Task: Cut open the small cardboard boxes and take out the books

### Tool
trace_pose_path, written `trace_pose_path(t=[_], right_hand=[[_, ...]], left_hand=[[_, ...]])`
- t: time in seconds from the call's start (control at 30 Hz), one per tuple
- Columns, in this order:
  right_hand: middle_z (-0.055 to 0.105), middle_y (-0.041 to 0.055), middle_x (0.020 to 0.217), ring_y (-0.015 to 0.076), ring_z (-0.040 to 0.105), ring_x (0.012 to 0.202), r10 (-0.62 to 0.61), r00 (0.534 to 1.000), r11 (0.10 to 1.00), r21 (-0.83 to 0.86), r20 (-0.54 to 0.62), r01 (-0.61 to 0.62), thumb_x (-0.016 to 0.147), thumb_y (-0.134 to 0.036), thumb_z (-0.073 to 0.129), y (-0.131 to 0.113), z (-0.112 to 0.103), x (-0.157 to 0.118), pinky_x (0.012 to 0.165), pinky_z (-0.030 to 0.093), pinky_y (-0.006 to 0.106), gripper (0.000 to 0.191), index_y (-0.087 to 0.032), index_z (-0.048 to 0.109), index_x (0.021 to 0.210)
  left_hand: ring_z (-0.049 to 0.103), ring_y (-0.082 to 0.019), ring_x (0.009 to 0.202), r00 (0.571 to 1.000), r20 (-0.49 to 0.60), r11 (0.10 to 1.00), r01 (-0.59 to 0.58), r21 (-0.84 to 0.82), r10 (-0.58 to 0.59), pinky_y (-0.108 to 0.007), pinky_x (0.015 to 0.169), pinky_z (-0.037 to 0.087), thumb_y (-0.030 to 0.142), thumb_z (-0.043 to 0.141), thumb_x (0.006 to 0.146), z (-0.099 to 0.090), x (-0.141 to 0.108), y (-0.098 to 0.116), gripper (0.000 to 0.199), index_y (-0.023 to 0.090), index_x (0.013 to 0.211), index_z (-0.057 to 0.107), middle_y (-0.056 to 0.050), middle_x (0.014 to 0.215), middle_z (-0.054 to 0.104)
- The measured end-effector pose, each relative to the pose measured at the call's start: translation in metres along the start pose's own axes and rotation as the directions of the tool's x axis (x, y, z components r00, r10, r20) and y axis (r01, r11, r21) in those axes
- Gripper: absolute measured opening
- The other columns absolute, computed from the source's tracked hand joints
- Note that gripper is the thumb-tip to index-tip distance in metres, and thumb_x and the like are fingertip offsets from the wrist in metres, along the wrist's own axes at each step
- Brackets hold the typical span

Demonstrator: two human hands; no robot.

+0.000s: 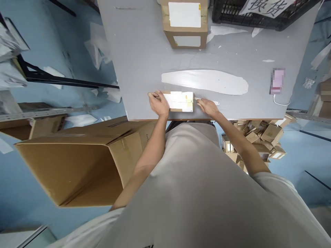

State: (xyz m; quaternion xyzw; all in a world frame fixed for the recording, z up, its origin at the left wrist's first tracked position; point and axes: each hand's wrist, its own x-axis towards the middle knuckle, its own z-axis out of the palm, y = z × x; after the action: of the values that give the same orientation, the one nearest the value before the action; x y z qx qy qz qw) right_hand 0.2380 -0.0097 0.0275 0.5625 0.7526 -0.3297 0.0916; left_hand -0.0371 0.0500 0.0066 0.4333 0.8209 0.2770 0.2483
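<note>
A small brown cardboard box (pixel 178 102) with a white label across its top lies near the front edge of the table. My left hand (pixel 159 103) is closed on the box's left end, fingers curled over the far corner. Just off the right end of the box, my right hand (pixel 207 106) is closed in a pinch around a slim pale tool (pixel 197 99). Its tip points toward the box; fingers cover most of it, so its exact kind is unclear.
A larger labelled carton (pixel 185 34) and a black plastic crate (pixel 266 17) stand at the table's far side. A white sheet (pixel 204 81) and a phone with a cable (pixel 277 81) lie on top. An open big carton (pixel 77 165) stands left; piled boxes (pixel 269 134) lie right.
</note>
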Motion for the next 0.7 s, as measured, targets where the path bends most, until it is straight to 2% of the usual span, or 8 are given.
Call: trace_pose_path(t=[0.07,0.17,0.27,0.4,0.53,0.6,0.63,0.7], right_hand=[[0.077,0.0196,0.142,0.0305,0.072,0.123,0.121,0.991,0.991,0.060,-0.051,-0.117,0.122,-0.033,0.022,-0.009,0.005,-0.006,0.097,0.053,0.035,0.051,-0.018,0.060,0.152],[0.081,0.0187,0.133,0.0295,0.077,0.115,0.327,0.939,0.929,0.221,-0.111,-0.297,0.122,-0.033,0.010,-0.031,0.013,-0.007,0.095,0.056,0.036,0.057,-0.019,0.057,0.151],[0.082,0.0167,0.122,0.0262,0.079,0.107,0.405,0.903,0.875,0.345,-0.140,-0.339,0.120,-0.040,-0.006,-0.064,0.019,0.002,0.092,0.059,0.034,0.071,-0.020,0.056,0.147],[0.080,0.0197,0.127,0.0300,0.078,0.113,0.449,0.854,0.883,0.275,-0.263,-0.380,0.117,-0.048,-0.013,-0.112,0.013,0.014,0.091,0.061,0.038,0.081,-0.022,0.056,0.149],[0.079,0.0219,0.133,0.0341,0.078,0.115,0.460,0.828,0.888,0.146,-0.320,-0.436,0.118,-0.042,-0.008,-0.144,-0.006,0.005,0.092,0.060,0.041,0.078,-0.021,0.054,0.158],[0.078,0.0229,0.135,0.0355,0.078,0.117,0.460,0.812,0.887,0.140,-0.359,-0.441,0.119,-0.044,-0.004,-0.152,-0.016,-0.005,0.094,0.060,0.043,0.075,-0.021,0.055,0.160],[0.078,0.0229,0.136,0.0361,0.078,0.118,0.467,0.790,0.884,0.172,-0.397,-0.435,0.120,-0.047,-0.001,-0.155,-0.019,-0.010,0.096,0.059,0.044,0.074,-0.021,0.056,0.159],[0.078,0.0214,0.134,0.0358,0.078,0.118,0.484,0.724,0.875,0.283,-0.491,-0.393,0.121,-0.054,0.004,-0.158,-0.023,-0.017,0.099,0.058,0.045,0.072,-0.023,0.059,0.155]], left_hand=[[0.067,-0.025,0.115,1.000,-0.005,1.000,-0.030,-0.008,0.030,-0.046,0.110,0.057,0.047,0.046,0.115,-0.005,0.011,-0.008,0.032,0.031,0.092,0.030,-0.005,0.103,0.060],[0.068,-0.023,0.107,0.999,0.016,0.999,-0.031,-0.030,0.031,-0.043,0.110,0.055,0.046,0.047,0.115,-0.012,0.033,-0.024,0.033,0.030,0.091,0.032,-0.003,0.097,0.060],[0.069,-0.024,0.106,0.995,0.098,0.996,0.006,-0.086,0.002,-0.042,0.110,0.055,0.048,0.047,0.115,-0.018,0.054,-0.041,0.033,0.031,0.090,0.034,-0.002,0.094,0.061],[0.072,-0.027,0.112,0.990,0.135,0.991,-0.023,-0.132,0.041,-0.045,0.112,0.056,0.055,0.046,0.115,-0.023,0.067,-0.061,0.034,0.031,0.092,0.038,-0.005,0.096,0.065],[0.073,-0.034,0.124,0.974,0.215,0.987,-0.035,-0.156,0.068,-0.055,0.118,0.053,0.048,0.048,0.113,-0.026,0.063,-0.077,0.026,0.030,0.094,0.043,-0.013,0.104,0.072],[0.074,-0.038,0.125,0.926,0.373,0.993,-0.010,-0.120,0.055,-0.059,0.119,0.052,0.043,0.052,0.110,-0.026,0.056,-0.083,0.018,0.029,0.098,0.050,-0.016,0.107,0.075],[0.074,-0.040,0.126,0.881,0.471,0.996,-0.006,-0.087,0.047,-0.060,0.119,0.052,0.041,0.054,0.108,-0.026,0.053,-0.085,0.015,0.028,0.100,0.053,-0.017,0.109,0.077],[0.075,-0.041,0.127,0.749,0.661,0.999,-0.038,-0.022,0.043,-0.059,0.118,0.053,0.036,0.059,0.105,-0.025,0.047,-0.088,0.010,0.026,0.103,0.060,-0.019,0.114,0.080]])
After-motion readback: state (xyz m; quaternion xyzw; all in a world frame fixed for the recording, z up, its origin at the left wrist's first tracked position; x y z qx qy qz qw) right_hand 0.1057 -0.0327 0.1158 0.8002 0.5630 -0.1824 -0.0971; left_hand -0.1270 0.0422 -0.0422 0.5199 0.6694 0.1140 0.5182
